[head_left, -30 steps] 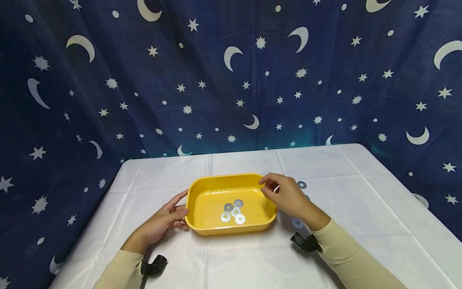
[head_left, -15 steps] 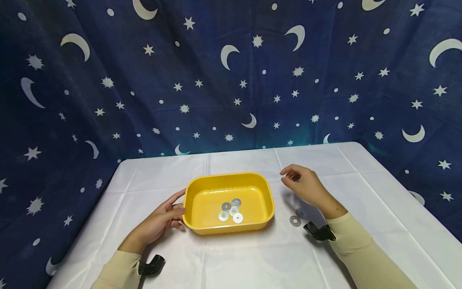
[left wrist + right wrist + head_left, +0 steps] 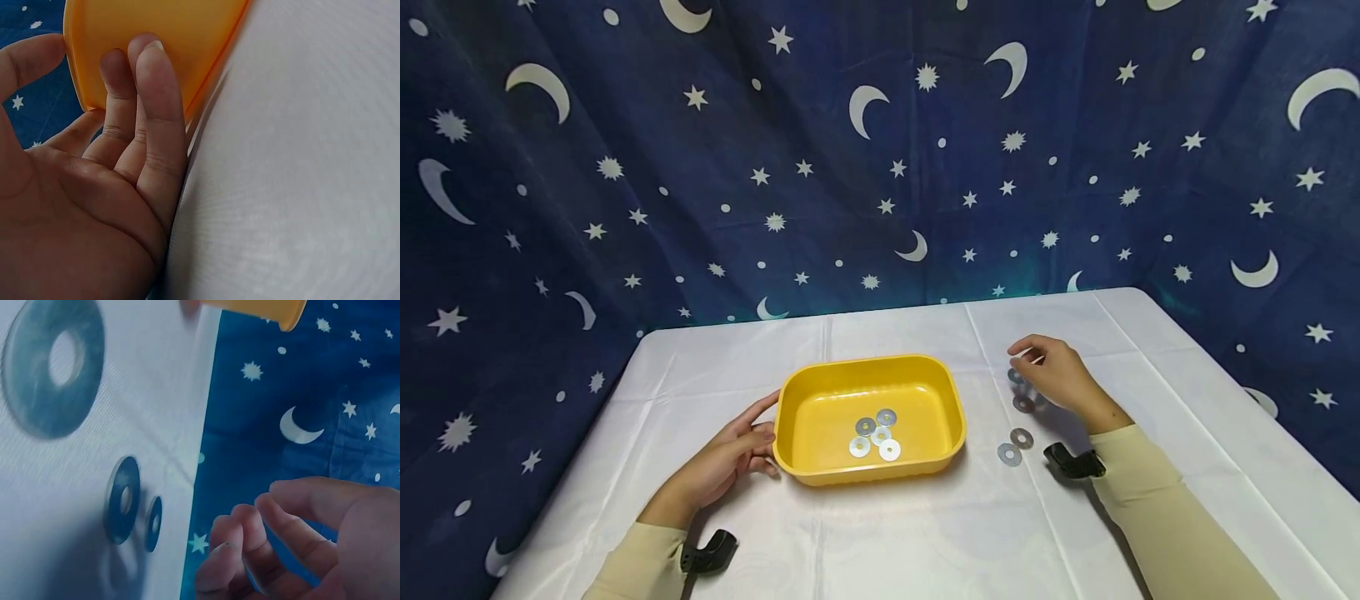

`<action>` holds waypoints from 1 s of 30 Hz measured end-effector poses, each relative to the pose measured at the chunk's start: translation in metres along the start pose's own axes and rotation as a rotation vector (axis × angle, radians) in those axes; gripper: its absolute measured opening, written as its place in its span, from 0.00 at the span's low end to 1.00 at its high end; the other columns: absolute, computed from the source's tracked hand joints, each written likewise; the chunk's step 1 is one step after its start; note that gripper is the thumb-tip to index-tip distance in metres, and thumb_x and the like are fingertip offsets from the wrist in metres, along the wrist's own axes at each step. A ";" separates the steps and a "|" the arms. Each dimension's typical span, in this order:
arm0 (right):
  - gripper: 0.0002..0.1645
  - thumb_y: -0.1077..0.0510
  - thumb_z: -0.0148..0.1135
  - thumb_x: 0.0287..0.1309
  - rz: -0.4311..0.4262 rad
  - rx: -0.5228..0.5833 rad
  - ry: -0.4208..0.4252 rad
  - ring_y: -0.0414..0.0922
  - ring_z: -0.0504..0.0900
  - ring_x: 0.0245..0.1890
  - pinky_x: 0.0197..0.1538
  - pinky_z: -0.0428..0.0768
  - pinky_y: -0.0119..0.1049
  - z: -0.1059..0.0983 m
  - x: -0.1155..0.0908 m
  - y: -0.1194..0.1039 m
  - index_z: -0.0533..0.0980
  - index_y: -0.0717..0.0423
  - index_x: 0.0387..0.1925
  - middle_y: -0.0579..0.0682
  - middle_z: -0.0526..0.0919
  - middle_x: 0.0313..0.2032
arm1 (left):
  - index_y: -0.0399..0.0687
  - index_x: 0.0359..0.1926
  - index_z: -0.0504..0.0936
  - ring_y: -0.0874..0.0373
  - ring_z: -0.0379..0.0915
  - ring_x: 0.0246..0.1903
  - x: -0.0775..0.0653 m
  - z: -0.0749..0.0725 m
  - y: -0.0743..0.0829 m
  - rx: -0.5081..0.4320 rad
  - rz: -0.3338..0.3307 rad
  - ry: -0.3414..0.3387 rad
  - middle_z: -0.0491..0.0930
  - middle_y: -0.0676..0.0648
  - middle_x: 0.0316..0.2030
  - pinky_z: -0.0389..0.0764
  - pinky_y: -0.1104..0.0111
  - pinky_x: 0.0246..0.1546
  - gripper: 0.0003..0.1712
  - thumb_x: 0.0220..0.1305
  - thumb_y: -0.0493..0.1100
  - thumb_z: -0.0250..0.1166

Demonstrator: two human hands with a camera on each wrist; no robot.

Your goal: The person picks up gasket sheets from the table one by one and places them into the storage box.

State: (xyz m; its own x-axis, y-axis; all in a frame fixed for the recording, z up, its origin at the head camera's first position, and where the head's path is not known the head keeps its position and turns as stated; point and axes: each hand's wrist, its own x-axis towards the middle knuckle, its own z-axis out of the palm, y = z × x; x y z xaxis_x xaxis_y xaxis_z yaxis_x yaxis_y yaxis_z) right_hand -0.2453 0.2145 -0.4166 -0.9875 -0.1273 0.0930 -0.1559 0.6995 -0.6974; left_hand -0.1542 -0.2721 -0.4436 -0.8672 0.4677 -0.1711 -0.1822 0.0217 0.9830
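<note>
My left hand (image 3: 722,462) rests against the left end of a yellow plastic tray (image 3: 880,477). In the left wrist view its thumb touches the rim, while the other fingers lie fairly straight along the tray's outer wall (image 3: 187,31). Several flat metal washers (image 3: 890,450) lie inside the tray. My right hand (image 3: 1060,375) hovers right of the tray, over a washer (image 3: 1015,377) partly hidden by the fingertips. Nothing shows between its loosely bent fingers in the right wrist view, where washers (image 3: 115,512) lie beside them on the cloth.
More washers (image 3: 1009,454) form a loose line on the white tablecloth (image 3: 895,542), right of the tray. A dark blue curtain (image 3: 820,275) with moons and stars hangs behind the table. Black wrist mounts (image 3: 709,552) are worn at both sleeves.
My right hand has moved from the tray's right rim, rightward and slightly away, to above the far washers. My left hand stays at the tray; the washers inside look unchanged.
</note>
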 end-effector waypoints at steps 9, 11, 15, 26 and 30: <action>0.18 0.61 0.57 0.66 0.098 -0.006 -0.105 0.45 0.79 0.25 0.26 0.77 0.35 0.002 0.002 0.010 0.77 0.66 0.54 0.61 0.84 0.35 | 0.49 0.80 0.40 0.61 0.83 0.39 -0.002 0.001 0.001 0.007 -0.010 0.010 0.76 0.45 0.55 0.87 0.67 0.43 0.39 0.76 0.40 0.48; 0.18 0.61 0.57 0.66 0.105 -0.005 -0.126 0.44 0.79 0.24 0.26 0.77 0.35 0.003 0.002 0.013 0.77 0.66 0.54 0.60 0.84 0.34 | 0.50 0.80 0.40 0.61 0.82 0.39 -0.002 0.002 0.002 0.014 -0.017 0.017 0.75 0.44 0.55 0.87 0.67 0.43 0.39 0.76 0.41 0.49; 0.18 0.60 0.58 0.66 0.109 -0.027 -0.143 0.44 0.79 0.24 0.27 0.77 0.35 0.005 0.003 0.018 0.77 0.66 0.54 0.58 0.83 0.32 | 0.50 0.80 0.40 0.61 0.82 0.39 -0.001 0.002 0.003 0.026 -0.020 0.021 0.75 0.44 0.57 0.87 0.67 0.43 0.40 0.76 0.43 0.50; 0.18 0.61 0.60 0.64 0.086 -0.068 -0.144 0.45 0.75 0.27 0.31 0.74 0.35 0.006 0.003 0.022 0.78 0.67 0.53 0.54 0.79 0.28 | 0.51 0.80 0.40 0.62 0.81 0.39 0.000 0.001 0.002 0.032 -0.023 0.024 0.74 0.43 0.59 0.87 0.67 0.43 0.40 0.77 0.43 0.50; 0.18 0.61 0.61 0.63 0.075 -0.091 -0.146 0.45 0.74 0.29 0.33 0.71 0.35 0.007 0.004 0.023 0.78 0.66 0.52 0.52 0.77 0.27 | 0.51 0.80 0.39 0.62 0.81 0.40 -0.001 0.001 0.003 0.034 -0.022 0.025 0.72 0.40 0.62 0.87 0.67 0.43 0.40 0.77 0.43 0.49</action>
State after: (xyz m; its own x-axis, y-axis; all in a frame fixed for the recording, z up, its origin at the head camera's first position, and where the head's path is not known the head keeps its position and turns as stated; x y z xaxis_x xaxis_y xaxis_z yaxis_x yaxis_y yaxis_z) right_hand -0.2522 0.2256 -0.4371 -0.9836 -0.1684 -0.0653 -0.0901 0.7708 -0.6306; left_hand -0.1534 -0.2716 -0.4409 -0.8745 0.4448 -0.1936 -0.1857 0.0617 0.9807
